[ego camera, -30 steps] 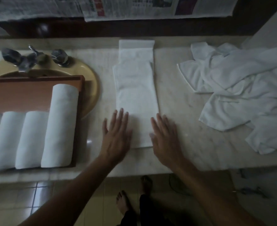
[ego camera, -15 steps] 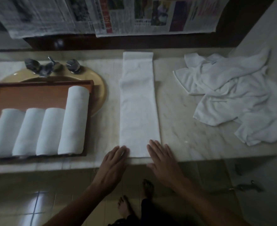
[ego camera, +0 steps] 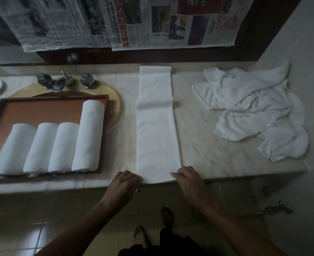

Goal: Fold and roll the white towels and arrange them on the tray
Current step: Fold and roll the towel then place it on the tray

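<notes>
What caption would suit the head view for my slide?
The left hand and right hand grip the near end of the folded towel; four rolled towels lie on the tray.

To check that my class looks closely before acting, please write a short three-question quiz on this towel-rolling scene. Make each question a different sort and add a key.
1. How many rolled towels lie on the tray?
2. Where are the left hand and right hand? A) at the near corners of the long folded towel; B) on the heap of loose towels; C) on the tray.
3. True or false: the long folded towel lies on the tray.
Key: 1. four; 2. A; 3. false, it lies on the counter, to the right of the tray.
</notes>
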Demonstrator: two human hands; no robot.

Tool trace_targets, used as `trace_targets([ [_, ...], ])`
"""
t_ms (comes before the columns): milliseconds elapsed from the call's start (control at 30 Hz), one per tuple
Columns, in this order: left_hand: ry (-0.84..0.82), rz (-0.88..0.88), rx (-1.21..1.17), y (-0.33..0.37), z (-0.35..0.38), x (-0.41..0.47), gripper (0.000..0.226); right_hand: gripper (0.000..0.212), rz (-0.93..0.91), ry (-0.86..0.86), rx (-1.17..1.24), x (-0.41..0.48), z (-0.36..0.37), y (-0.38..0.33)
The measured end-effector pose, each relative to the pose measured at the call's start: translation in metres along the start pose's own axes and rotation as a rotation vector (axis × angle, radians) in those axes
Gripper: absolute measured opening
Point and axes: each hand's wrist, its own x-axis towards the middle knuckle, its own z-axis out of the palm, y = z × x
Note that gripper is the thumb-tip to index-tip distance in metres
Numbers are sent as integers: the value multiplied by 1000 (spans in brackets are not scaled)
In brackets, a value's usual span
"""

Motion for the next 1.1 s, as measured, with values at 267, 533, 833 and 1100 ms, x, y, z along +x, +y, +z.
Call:
trace_targets([
  [267,7,-523,-413,13,-17,11,20,14,455,-113,362,16,-25,-3],
  [533,-3,-730,-504,16,-10,25,12,9,458,-47,234,25,-16,-7],
  [833,-18,-164,12,30,13,27,33,30,113,-57,4,28,-6,-21],
  [1100,-100,-7,87,22,16,18,37,36,-38,-109,-82,14,-14,-18],
])
